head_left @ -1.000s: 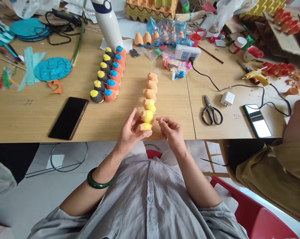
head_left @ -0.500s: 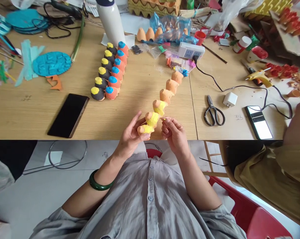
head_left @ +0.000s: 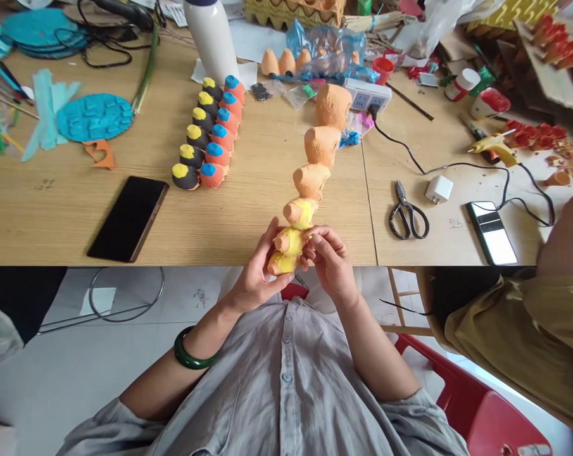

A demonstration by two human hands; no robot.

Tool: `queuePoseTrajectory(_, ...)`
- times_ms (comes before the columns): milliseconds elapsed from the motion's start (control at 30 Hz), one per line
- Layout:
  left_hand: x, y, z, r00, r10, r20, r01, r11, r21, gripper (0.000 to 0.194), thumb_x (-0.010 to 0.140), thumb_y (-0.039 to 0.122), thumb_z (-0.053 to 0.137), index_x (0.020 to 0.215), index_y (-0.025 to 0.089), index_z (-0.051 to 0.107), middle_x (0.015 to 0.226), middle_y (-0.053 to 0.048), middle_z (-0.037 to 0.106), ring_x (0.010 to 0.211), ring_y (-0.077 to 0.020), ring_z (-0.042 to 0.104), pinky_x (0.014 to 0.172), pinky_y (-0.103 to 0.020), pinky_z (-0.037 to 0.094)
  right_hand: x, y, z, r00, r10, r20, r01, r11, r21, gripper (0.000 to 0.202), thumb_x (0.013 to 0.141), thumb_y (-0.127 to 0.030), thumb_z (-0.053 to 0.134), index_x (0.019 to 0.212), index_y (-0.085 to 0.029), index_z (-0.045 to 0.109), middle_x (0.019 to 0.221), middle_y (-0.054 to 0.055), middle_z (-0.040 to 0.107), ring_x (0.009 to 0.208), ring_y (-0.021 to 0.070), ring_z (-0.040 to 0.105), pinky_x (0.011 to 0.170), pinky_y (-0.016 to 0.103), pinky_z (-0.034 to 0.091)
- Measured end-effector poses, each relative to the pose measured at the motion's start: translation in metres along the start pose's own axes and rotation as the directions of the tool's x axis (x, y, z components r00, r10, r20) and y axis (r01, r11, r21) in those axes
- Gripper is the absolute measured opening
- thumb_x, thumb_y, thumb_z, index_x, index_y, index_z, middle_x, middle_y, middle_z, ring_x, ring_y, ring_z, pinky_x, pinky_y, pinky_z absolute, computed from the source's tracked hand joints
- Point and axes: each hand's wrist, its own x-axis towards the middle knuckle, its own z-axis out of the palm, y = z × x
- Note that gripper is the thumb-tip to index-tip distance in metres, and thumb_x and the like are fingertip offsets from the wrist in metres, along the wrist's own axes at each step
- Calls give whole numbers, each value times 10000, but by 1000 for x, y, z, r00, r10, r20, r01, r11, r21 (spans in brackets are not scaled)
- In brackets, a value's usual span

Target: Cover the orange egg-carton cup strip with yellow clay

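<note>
An orange strip of joined egg-carton cups [head_left: 321, 145] rises away from me over the table's front edge. Yellow material covers parts of its three nearest cups. My left hand [head_left: 259, 273] grips the near end, fingers on the left side and thumb below. Beside the yellow cups, my right hand [head_left: 332, 261] pinches a tiny yellow bit between thumb and forefinger, close against the strip. Left of the strip stand a row of black cups with yellow tops [head_left: 194, 136] and a row of orange-red cups with blue tops [head_left: 222, 135].
A black phone [head_left: 128, 218] lies at left, near a blue oval piece [head_left: 95, 117]. Scissors [head_left: 408, 212], a white charger [head_left: 439, 189], a second phone [head_left: 494, 232] and a glue gun [head_left: 497, 149] are at right. A white bottle [head_left: 213, 44] and power strip [head_left: 367, 96] stand farther back. Another person's arm [head_left: 568, 234] is at right.
The far end of the orange strip has tilted up toward the camera, while its near end has come slightly lower. My left hand has shifted with it, and my right hand is closer to the yellow cups.
</note>
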Motion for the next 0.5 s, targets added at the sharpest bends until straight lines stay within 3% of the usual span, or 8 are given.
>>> queuePoseTrajectory(133, 2, 4, 3, 997, -71, 22, 72, 996, -46, 1008, 868, 244, 820, 1712, 340, 278, 1681, -155, 466, 1387, -336, 630, 1048, -428, 614, -2, -1, 0, 1000, 18, 0, -18, 1000, -25, 300, 814, -509, 841, 867, -241, 716, 632, -58, 442, 577, 107, 391, 486, 222, 461)
queuePoseTrajectory(233, 4, 9, 7, 1000, -27, 14, 28, 998, -61, 954, 838, 240, 843, 1663, 324, 371, 1623, -159, 518, 1332, -334, 655, 981, -398, 626, -4, -2, -2, 1000, -1, 17, 1, 1000, -12, 292, 829, -499, 839, 845, -239, 708, 629, -58, 447, 572, 107, 401, 483, 225, 469)
queuePoseTrajectory(333, 8, 15, 12, 999, -4, 41, 11, 984, -179, 858, 807, 356, 887, 1567, 294, 495, 1431, -148, 665, 1106, -297, 738, 875, -406, 642, -6, -1, -5, 998, -18, 60, 18, 1000, 4, 253, 863, -466, 827, 848, -237, 722, 628, -58, 462, 557, 104, 424, 481, 229, 479)
queuePoseTrajectory(433, 12, 20, 15, 993, -81, -88, 58, 969, -242, 569, 925, 536, 748, 1393, 229, 646, 1223, -128, 758, 942, -263, 753, 736, -370, 628, -8, 2, -10, 996, -4, 87, 7, 999, -32, 243, 884, -459, 819, 864, -232, 735, 659, -48, 514, 550, 100, 458, 496, 241, 500)
queuePoseTrajectory(500, 14, 22, 16, 971, -136, -195, 94, 973, -211, 446, 969, 530, 694, 1285, 215, 703, 1157, -106, 778, 916, -240, 749, 702, -329, 603, -8, 3, -12, 997, 17, 80, -13, 998, -61, 261, 883, -476, 821, 872, -230, 735, 677, -43, 536, 552, 99, 479, 507, 247, 510)
